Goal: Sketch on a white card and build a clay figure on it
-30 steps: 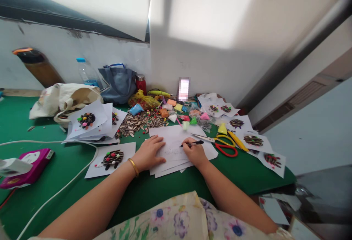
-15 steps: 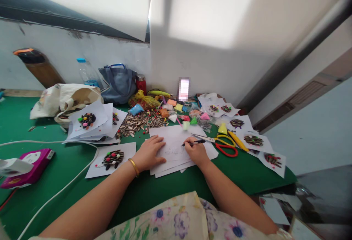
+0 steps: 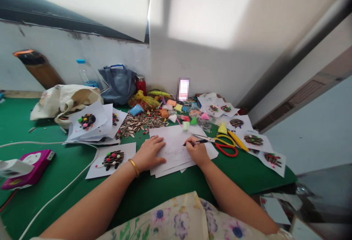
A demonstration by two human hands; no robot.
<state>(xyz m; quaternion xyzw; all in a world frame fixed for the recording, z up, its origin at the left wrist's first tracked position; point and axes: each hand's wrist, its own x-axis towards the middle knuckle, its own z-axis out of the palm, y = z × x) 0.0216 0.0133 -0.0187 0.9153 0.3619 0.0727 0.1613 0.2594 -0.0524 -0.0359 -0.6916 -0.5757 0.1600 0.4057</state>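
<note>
My left hand [image 3: 150,152] lies flat with fingers stretched out on the left part of a white sheet of paper [image 3: 176,135], which tops a small stack. A black pen [image 3: 198,142] is pinched in my right hand [image 3: 196,150], its tip at the right side of a faint line drawing on the sheet. Scissors [image 3: 224,145] with yellow and red handles lie just right of that hand. Beyond the paper is a heap of striped sunflower seeds [image 3: 137,122]. Left of my left hand rests a card [image 3: 128,150] bearing a seed hedgehog with coloured dots.
More seed-decorated cards are stacked at left [image 3: 101,122] and spread at right [image 3: 254,140]. Colourful clay packets [image 3: 164,113] lie behind the paper, before an upright phone [image 3: 183,89]. A white cable [image 3: 63,190] curves across the green table [image 3: 79,203] near a magenta box [image 3: 30,166].
My right hand and the pen have shifted very slightly along the drawing, and the pen lies a little flatter. My left hand stays in place.
</note>
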